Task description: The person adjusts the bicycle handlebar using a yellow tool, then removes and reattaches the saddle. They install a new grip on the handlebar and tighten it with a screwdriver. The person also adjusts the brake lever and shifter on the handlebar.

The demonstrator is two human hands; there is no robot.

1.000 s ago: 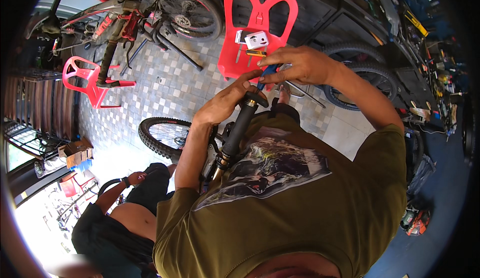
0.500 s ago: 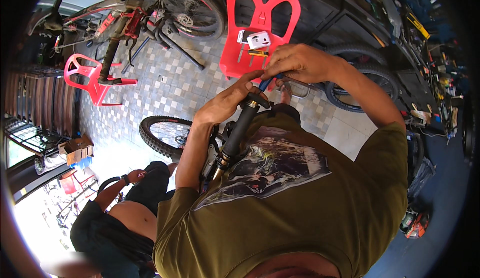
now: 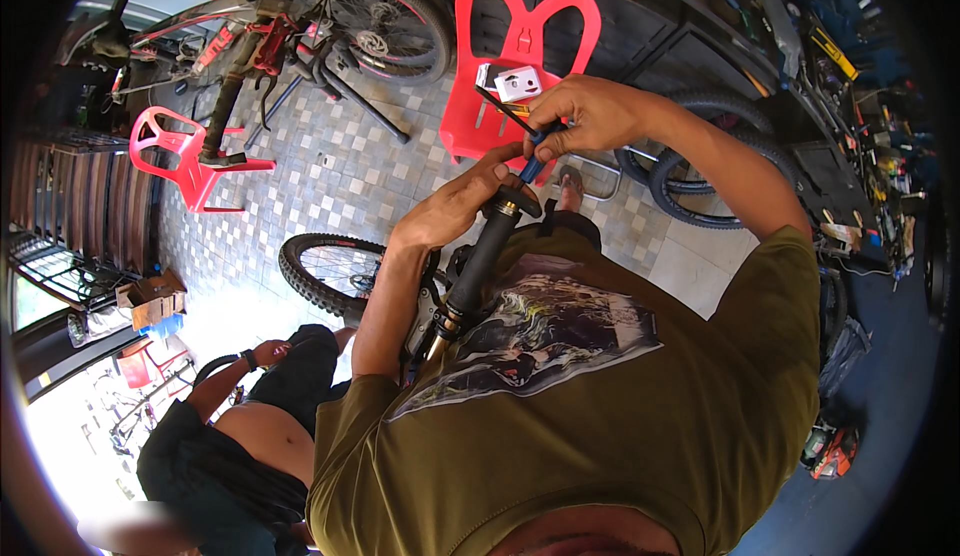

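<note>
Right fingers (image 3: 550, 109) hold a blue-handled tool (image 3: 532, 168); left fingers (image 3: 487, 170), hold unclear, adjoin the black handlebar grip (image 3: 477, 263); work appears unfinished.

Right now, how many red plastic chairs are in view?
2 clearly: one chair beyond the right hand, another chair farther left. A red shape in lower-left glare may be a third.

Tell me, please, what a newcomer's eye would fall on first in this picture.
Most likely the bright red chair at top centre, with a white box on its seat. Just below the chair in the picture, the person's right grip holds a blue tool near the end of a black-covered bar. The olive shirt, with its large picture print, fills the lower centre.
</note>
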